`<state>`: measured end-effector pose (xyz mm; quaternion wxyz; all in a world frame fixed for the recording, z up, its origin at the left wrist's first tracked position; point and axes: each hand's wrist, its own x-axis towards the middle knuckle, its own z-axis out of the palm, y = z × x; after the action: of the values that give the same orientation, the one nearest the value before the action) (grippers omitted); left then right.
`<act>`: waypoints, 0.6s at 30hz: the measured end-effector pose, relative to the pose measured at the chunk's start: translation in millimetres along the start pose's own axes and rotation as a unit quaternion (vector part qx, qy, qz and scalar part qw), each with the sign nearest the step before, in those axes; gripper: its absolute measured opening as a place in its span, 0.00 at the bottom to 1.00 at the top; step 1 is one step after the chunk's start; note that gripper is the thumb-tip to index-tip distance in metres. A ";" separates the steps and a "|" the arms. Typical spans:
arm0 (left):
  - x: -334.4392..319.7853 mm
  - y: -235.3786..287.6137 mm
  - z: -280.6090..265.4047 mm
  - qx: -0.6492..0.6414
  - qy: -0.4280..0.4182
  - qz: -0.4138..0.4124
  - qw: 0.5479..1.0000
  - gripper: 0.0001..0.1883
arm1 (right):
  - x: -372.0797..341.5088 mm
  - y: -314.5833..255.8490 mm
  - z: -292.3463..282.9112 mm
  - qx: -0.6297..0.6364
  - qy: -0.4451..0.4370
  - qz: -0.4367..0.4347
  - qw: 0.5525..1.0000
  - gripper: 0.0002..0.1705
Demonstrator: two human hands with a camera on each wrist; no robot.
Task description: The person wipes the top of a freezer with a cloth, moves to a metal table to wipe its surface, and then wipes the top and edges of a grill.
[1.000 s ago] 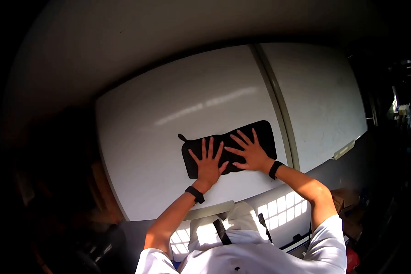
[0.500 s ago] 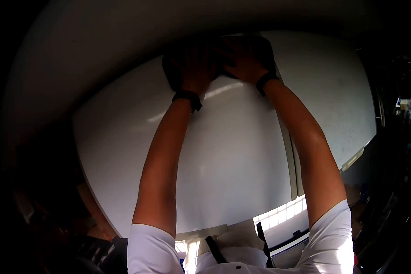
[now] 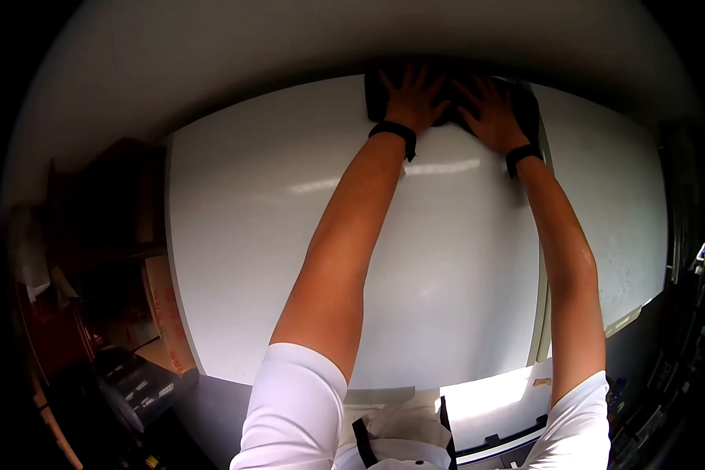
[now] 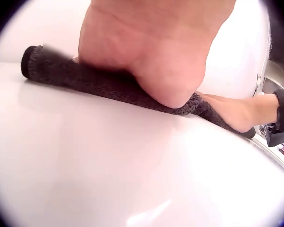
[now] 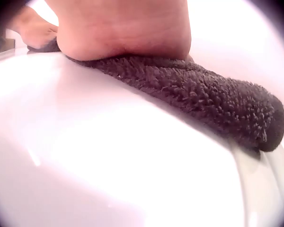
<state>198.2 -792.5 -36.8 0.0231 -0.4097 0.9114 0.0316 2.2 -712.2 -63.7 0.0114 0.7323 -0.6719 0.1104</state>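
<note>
A dark cloth (image 3: pixel 375 100) lies against the far edge of a glossy white panel (image 3: pixel 446 258) in the head view. My left hand (image 3: pixel 415 102) presses on its left half with fingers spread. On the right half, my right hand (image 3: pixel 492 117) rests flat, fingers spread too. The wrist views show the cloth's fluffy pile under the heel of each palm: the left hand (image 4: pixel 146 52) on the dark cloth (image 4: pixel 104 87), the right hand (image 5: pixel 125 28) on the thick cloth edge (image 5: pixel 217 101). Fingertips are hidden in both wrist views.
A pale strip (image 3: pixel 544 313) runs between the large panel and a second white panel (image 3: pixel 611 219) on the right. Cardboard (image 3: pixel 164 313) and dark clutter stand at the left. A grey ledge (image 3: pixel 380 397) is at the near edge, by the person's body.
Both hands and the cloth have moved from the near part of the panel to its far edge, then to the right along it. The arms are stretched out, and the head view has shifted.
</note>
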 end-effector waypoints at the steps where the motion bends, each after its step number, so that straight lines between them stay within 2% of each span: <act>1: -7.4 -9.3 -4.3 -0.019 -0.008 0.026 0.999 0.35 | 0.5 -15.7 -1.8 -0.008 -0.012 0.002 1.000 0.35; 2: -18.7 -28.6 -8.6 -0.025 -0.026 0.012 0.999 0.36 | 4.3 -33.4 -3.6 -0.018 -0.023 0.008 1.000 0.35; 4: -41.0 -67.5 -5.9 -0.016 -0.007 0.000 1.000 0.35 | 16.1 -72.6 0.2 0.000 -0.024 -0.006 1.000 0.36; 10: -127.3 -175.4 -34.3 0.011 -0.056 -0.088 0.994 0.36 | 61.6 -210.0 0.5 0.006 -0.031 -0.037 0.999 0.36; 14: -159.2 -196.3 -14.8 0.005 -0.048 -0.111 0.993 0.36 | 57.2 -245.5 14.5 0.034 -0.054 -0.047 0.997 0.35; 16: -174.9 -189.7 -7.0 0.021 -0.049 -0.117 0.992 0.36 | 46.0 -245.7 14.1 0.081 -0.041 -0.074 0.993 0.36; 18: -195.3 -184.8 -12.8 0.034 -0.043 -0.124 0.991 0.36 | 29.4 -252.9 10.2 0.074 -0.053 -0.089 0.992 0.36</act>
<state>465.8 -770.4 -17.9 0.0800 -0.5171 0.8520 0.0155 255.3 -718.2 -35.2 -0.0688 0.7928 -0.5937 0.1196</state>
